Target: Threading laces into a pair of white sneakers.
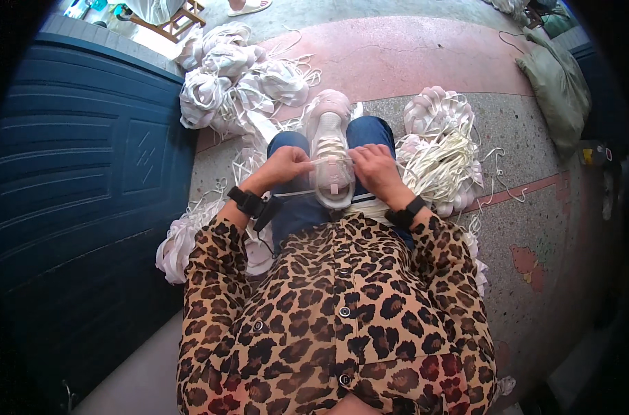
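A pale pink and white sneaker [328, 114] lies between my knees, its toe pointing away from me. Pale laces [330, 146] zigzag up its front toward the tongue. At the shoe's left side, my left hand [292, 166] is closed in a pinch on a lace end. My right hand [375, 168] also pinches a lace, close against the right side of the shoe opening. The lace runs low across the tongue between both hands. Parts of the lace ends are hidden by my fingers.
Heaped white and pinkish shoe parts [235, 76] lie on the floor ahead to the left. At my right are a bundle of loose cream laces [435, 166] and more stacked shoe parts [439, 111]. A blue panelled door [86, 166] stands left; a greenish sack [553, 90] leans far right.
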`<state>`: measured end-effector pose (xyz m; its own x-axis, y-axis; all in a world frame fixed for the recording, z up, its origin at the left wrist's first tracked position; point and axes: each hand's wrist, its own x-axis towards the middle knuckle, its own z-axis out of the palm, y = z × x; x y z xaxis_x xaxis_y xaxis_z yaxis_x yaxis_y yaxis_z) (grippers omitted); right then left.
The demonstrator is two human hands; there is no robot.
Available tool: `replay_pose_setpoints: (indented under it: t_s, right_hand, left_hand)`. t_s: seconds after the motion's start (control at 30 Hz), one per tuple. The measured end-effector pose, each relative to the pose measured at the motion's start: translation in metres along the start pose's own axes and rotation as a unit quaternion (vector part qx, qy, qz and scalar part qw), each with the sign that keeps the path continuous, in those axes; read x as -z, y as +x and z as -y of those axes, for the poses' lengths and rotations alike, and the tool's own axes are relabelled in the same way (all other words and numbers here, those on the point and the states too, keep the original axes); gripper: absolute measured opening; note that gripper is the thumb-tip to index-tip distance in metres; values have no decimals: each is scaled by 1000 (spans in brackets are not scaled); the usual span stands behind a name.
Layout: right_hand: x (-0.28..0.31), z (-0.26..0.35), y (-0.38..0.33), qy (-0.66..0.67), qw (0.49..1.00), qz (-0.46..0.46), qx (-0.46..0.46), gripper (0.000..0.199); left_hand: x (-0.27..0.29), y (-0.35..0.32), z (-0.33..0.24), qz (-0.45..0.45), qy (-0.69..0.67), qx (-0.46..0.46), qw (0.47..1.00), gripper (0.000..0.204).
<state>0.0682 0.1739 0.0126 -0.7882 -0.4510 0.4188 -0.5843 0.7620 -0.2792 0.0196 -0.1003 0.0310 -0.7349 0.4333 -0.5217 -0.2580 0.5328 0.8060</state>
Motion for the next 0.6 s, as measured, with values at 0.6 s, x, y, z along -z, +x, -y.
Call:
replay_pose_setpoints:
  t_s: [0.6]
  right_hand:
    - [23, 0, 10, 68, 983, -34, -166, 20]
  left_hand:
    - [44, -55, -85, 12, -208, -79, 975, 34]
